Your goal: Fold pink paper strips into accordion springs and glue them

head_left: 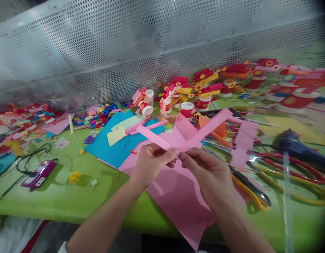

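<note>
A perforated metal panel (99, 52) stands behind the green counter (59, 200). A large pink sheet (175, 193) lies on the counter below the hands, its near corner past the edge; a blue sheet (99, 149) lies partly under it. The left hand (151, 163) and right hand (208, 170) meet above the pink sheet. Each grip pinches the narrow pink paper strip (209, 130) between thumb and fingers at the base of its V shape; whether it is one piece or two cannot be told. A dark blue glue gun (301, 147) rests to the right. A purple power socket (39, 174) sits left, near a small yellow scrap (75, 177).
</note>
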Demonstrator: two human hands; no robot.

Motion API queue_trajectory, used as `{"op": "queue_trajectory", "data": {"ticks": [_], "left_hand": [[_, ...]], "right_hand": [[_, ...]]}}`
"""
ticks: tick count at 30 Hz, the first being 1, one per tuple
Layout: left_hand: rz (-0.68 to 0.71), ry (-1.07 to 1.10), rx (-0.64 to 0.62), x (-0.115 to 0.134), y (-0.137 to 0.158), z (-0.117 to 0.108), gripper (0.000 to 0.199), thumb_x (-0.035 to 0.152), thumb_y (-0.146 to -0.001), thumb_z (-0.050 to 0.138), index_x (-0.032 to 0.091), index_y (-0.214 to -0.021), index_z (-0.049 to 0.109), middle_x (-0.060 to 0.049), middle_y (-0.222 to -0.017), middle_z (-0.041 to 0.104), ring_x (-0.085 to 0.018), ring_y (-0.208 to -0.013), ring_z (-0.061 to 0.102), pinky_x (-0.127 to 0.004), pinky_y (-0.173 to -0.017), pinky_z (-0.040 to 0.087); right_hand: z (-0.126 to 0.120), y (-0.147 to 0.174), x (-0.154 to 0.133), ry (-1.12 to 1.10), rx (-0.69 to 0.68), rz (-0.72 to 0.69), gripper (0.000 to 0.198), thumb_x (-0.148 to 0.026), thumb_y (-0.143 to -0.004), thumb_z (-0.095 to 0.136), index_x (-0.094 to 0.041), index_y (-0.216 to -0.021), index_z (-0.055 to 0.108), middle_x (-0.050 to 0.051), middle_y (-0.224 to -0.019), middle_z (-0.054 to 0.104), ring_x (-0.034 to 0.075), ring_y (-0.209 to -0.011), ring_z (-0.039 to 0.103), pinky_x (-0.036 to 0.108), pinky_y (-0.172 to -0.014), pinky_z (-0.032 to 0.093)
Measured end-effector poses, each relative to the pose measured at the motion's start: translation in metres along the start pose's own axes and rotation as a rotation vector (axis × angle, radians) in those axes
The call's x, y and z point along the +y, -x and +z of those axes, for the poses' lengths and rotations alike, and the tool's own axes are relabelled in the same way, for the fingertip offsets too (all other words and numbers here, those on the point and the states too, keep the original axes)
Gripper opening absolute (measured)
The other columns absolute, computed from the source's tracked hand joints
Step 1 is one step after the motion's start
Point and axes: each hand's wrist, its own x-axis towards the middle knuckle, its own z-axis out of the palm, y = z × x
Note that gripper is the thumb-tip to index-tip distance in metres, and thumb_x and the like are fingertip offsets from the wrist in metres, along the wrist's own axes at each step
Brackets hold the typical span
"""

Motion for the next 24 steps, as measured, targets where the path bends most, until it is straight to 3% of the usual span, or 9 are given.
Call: {"op": "queue_trajectory", "data": {"ticks": [11, 16, 24], "left_hand": [[-0.110, 0.167, -0.037, -0.0011, -0.0025, -0.0042, 0.014, 0.027, -0.077, 0.081, 0.013, -0.079, 0.080, -0.004, -0.066, 0.070, -0.011, -0.061, 0.064, -0.023, -0.065, 0.056], [-0.163, 0.191, -0.030, 0.0000, -0.0032, -0.0051, 0.018, 0.029, -0.077, 0.080, 0.012, -0.075, 0.078, -0.004, -0.063, 0.069, -0.011, -0.059, 0.062, -0.024, -0.063, 0.054], [-0.193, 0.298, -0.048, 0.0027, -0.0033, -0.0044, 0.027, 0.035, -0.062, 0.088, 0.012, -0.068, 0.075, -0.005, -0.064, 0.069, -0.013, -0.058, 0.061, -0.025, -0.058, 0.050]], "right_hand": [[0.0010, -0.0030, 0.0046, -0.089, -0.020, -0.087, 0.008, -0.031, -0.076, 0.084, -0.029, -0.079, 0.078, -0.002, -0.078, 0.067, 0.011, -0.067, 0.057, 0.024, -0.061, 0.047], [0.0006, -0.0024, 0.0034, -0.013, -0.063, -0.132, 0.004, -0.030, -0.082, 0.079, -0.027, -0.082, 0.078, -0.001, -0.077, 0.067, 0.011, -0.066, 0.057, 0.023, -0.059, 0.048], [-0.0043, 0.0039, -0.0045, 0.363, -0.049, -0.572, 0.023, -0.013, -0.091, 0.066, -0.028, -0.103, 0.078, 0.000, -0.093, 0.071, 0.012, -0.081, 0.067, 0.023, -0.070, 0.053]]}}
